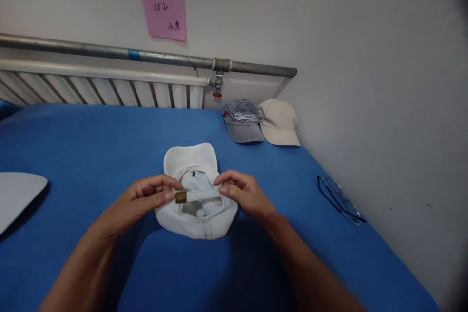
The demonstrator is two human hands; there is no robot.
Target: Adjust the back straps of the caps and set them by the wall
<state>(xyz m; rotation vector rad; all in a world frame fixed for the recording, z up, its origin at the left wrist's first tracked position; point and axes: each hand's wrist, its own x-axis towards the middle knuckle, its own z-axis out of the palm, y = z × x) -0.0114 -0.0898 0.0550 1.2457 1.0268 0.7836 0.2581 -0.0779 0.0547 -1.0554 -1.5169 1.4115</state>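
Note:
A white baseball cap [215, 224] lies on the blue cover in front of me, its brim pointing away and its back opening toward me. Across that opening runs a white strap [203, 195] with a brass-coloured buckle [181, 197] at its left end. My left hand [151, 194] pinches the strap at the buckle, thumb and fingers close together. On the other side, my right hand [239, 190] has its thumb and fingers closed on the strap's right end. A small dark logo [193, 174] shows through the opening.
A grey cap [243, 119] and a beige cap [280, 122] sit side by side near the wall. Eyeglasses [341, 200] lie at the right edge of the blue cover [91, 151]. A white curved object [20, 197] is at left. A radiator [109, 88] and pipe [164, 57] run behind.

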